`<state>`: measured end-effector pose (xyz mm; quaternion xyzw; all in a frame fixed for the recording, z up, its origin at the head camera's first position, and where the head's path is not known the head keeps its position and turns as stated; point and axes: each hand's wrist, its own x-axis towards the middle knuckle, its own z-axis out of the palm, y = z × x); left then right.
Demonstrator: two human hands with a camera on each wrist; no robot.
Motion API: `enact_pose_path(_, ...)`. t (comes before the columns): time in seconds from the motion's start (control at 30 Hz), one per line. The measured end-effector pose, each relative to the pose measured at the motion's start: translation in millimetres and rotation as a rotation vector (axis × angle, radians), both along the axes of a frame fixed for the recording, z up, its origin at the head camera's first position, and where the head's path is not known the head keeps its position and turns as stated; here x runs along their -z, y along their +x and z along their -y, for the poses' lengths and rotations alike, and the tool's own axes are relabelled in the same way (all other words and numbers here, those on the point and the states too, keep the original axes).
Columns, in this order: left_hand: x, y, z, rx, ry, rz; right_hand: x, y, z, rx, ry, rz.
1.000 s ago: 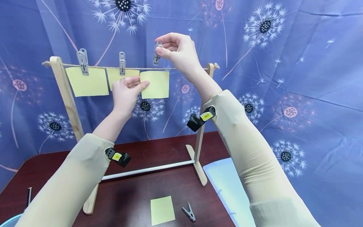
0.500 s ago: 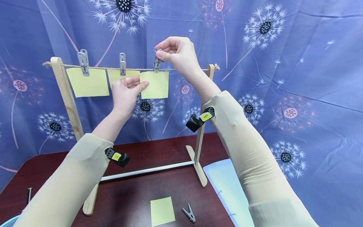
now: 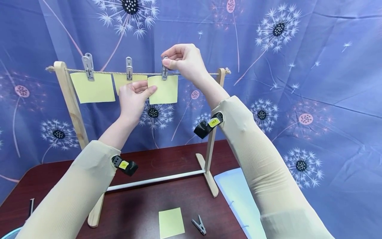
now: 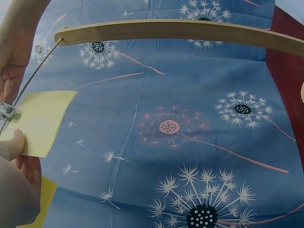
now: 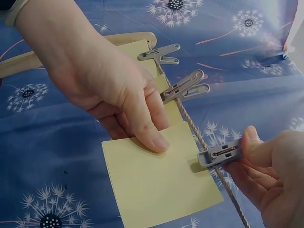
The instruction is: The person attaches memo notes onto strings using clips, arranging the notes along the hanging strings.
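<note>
My left hand (image 3: 132,99) pinches the left edge of a yellow sticky note (image 3: 163,91) between thumb and fingers, holding it up at a rope (image 3: 101,71). With thumb and fingers my right hand (image 3: 186,63) grips the upper end of a grey clothespin (image 5: 221,153). The pin's lower end sits over the rope and the note's top edge. To the left, a second note (image 3: 117,79), partly behind my left hand, hangs under another clothespin (image 3: 129,69). Furthest left hangs a third note (image 3: 94,91) with its own clothespin (image 3: 88,68).
The rope runs between two wooden posts (image 3: 71,103) joined below by a white bar (image 3: 156,179). On the dark red table lie a loose note (image 3: 171,222), a loose clothespin (image 3: 199,225) and a white sheet-like object (image 3: 238,196). A blue rim (image 3: 12,233) shows at lower left.
My right hand has lowered the clothespin from above the rope onto the rope and the note's top edge. The left hand stays in place with the note.
</note>
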<state>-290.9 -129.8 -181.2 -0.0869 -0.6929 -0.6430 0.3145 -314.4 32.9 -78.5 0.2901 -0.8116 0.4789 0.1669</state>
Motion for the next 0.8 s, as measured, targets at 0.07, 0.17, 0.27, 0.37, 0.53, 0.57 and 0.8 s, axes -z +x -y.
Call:
enact_pose_path(0.07,0.4,-0.3,-0.5,0.001,0.001,-0.006,0.7,-0.3,0.1,0.002,0.017,-0.002)
enact_pose_path(0.17,0.1,-0.3,-1.1,0.008,0.014,-0.016,1.4,-0.3,0.6,0.007,0.038,-0.004)
enact_pose_path(0.27,-0.6,-0.4,-1.1,0.017,0.025,-0.025,1.5,0.0,1.7,0.012,0.045,0.004)
enact_pose_path(0.37,-1.1,-0.2,-0.7,0.014,0.015,-0.025,1.5,0.3,2.4,0.019,0.055,0.015)
enact_pose_path(0.53,-1.3,0.1,-0.8,0.010,0.006,-0.024,2.1,-0.5,1.7,0.025,0.072,0.029)
enact_pose_path(0.57,-1.3,-0.1,-0.7,0.005,0.003,-0.024,2.1,-0.6,1.5,0.024,0.076,0.031)
enact_pose_path(0.8,-2.4,-0.5,-0.9,-0.021,-0.012,-0.043,0.4,0.2,1.4,0.021,0.094,0.050)
